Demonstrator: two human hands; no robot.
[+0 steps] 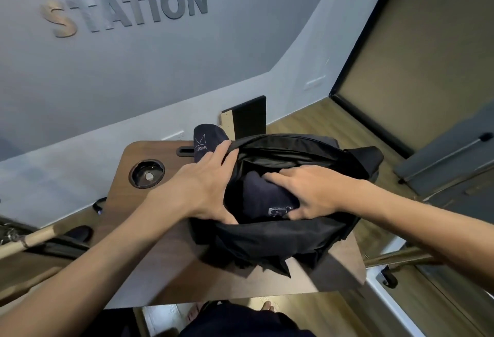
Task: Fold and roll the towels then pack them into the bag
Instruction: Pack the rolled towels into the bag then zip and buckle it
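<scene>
A black bag [270, 238] lies open on a small brown table [149, 254]. Inside it sits a rolled dark navy towel [263, 199] with a pale logo. My right hand [307, 192] is in the bag's mouth, fingers over the top of this towel and thumb at its near end. My left hand [205, 184] holds the bag's left rim, fingers at the far edge and thumb at the near edge, spreading the opening. A second rolled navy towel [205, 140] with white lettering stands behind the bag at the table's far edge, partly hidden by my left fingers.
The table has a round cup recess [147, 175] at its far left and a slot [184, 150] near the back. A dark board [248, 116] leans on the wall behind. Wooden floor and a grey door frame lie right; a pale pole [34, 239] crosses at left.
</scene>
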